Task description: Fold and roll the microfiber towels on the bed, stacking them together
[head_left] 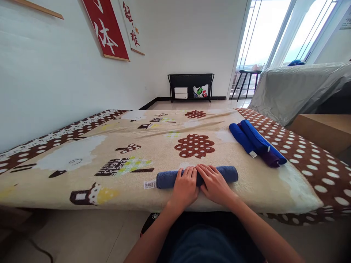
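A blue-grey towel (229,174) lies rolled into a tight tube near the front edge of the bed, with a white label (149,185) sticking out at its left end. Both hands press on the middle of the roll from the near side. The fingers of my left hand (187,184) curve over its top. Just beside it, my right hand (215,183) is wrapped over the roll too, and the fingertips of both nearly meet. The underside of the roll is hidden.
Rolled bright blue and dark purple towels (255,140) lie together at the right. The patterned blanket (164,149) covers the bed. Beyond its right side are a cardboard box (320,129) and a sheet-covered piece of furniture (290,87). A black rack (191,80) stands at the far wall.
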Available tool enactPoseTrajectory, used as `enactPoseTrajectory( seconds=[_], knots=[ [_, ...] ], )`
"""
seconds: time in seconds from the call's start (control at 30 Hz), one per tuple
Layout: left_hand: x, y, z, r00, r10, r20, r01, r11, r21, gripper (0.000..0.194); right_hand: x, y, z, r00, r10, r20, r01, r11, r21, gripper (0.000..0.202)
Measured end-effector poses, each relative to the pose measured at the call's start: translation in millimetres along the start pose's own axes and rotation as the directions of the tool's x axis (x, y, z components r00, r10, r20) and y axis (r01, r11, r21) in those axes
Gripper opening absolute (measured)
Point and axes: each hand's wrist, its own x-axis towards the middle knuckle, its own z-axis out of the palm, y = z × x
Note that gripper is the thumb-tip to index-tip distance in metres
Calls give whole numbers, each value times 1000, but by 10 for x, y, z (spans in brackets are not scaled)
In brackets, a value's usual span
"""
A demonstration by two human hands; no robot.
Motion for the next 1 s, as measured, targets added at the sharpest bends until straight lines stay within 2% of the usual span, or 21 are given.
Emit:
enactPoseTrajectory(
  seconds=[0.1, 0.23, 0.5, 0.77, 1.0],
  knots=[
    [-1, -45, 69, 1000, -6, -15, 5, 999, -41, 54, -10, 28, 75, 1000, -27, -1, 27, 999, -18, 66],
    [-115, -224, 72, 999, 16, -42, -19, 997, -72, 58, -152, 140, 69, 998, -64, -18, 63, 997, -48, 61],
    [-285, -511, 15, 998, 21, -58, -22, 1000, -13, 54, -402, 444, 6, 994, -32, -103, 16, 989, -148, 56],
    [-332, -993, 26, 999, 40, -24, -39, 999, 3, 53, -528, 867, -87, 999, 23, -33, -27, 991, -130, 48],
    [-365, -1196, 72, 997, 77, -32, -79, 993, -91, 52, -533, 965, -171, 997, 68, 48, -67, 997, -23, 52]
  ],
)
